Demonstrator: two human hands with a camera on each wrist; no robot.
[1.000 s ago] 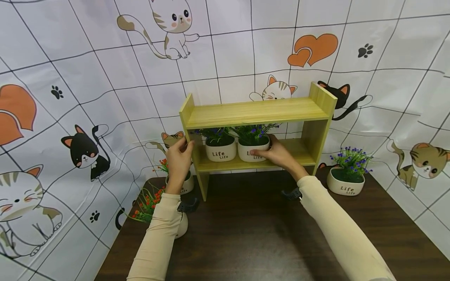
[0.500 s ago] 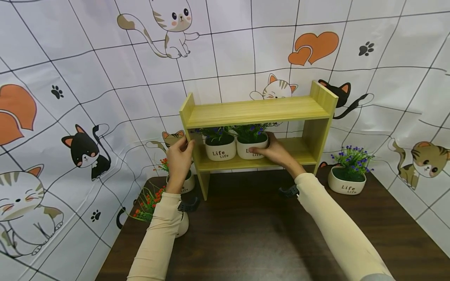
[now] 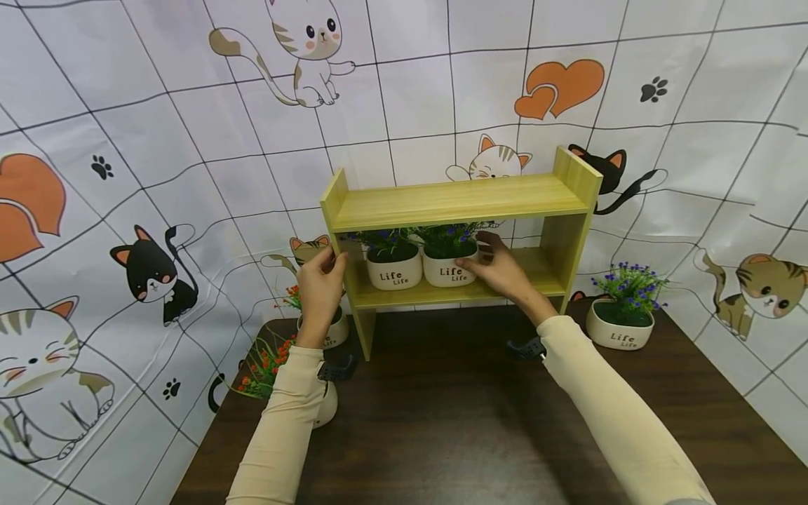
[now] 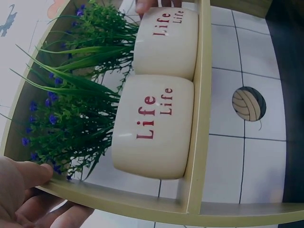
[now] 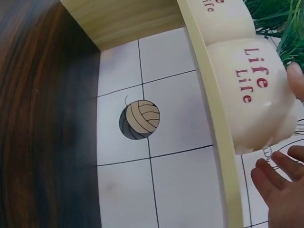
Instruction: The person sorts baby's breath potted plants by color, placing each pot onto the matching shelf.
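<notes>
A light wooden shelf stands on the dark table. Its left side panel is pinched between the thumb and fingers of my left hand, also plain in the left wrist view. On the lower board two cream "Life" flowerpots sit side by side, the left pot touching the right pot. Green leaves and purple flowers rise from them. My right hand is beside the right pot, fingers spread. In the right wrist view its fingers are apart from the pot; whether the thumb touches it I cannot tell.
A purple-flowered pot stands on the table to the right of the shelf. Two orange-flowered pots, one at the back and one nearer, stand left, partly hidden by my left arm. A cat-patterned wall covering lies behind.
The right pot has shifted slightly left and back against its neighbour. My right hand has loosened its grip, its fingers spreading away from the pot. The left hand has stayed on the shelf panel.
</notes>
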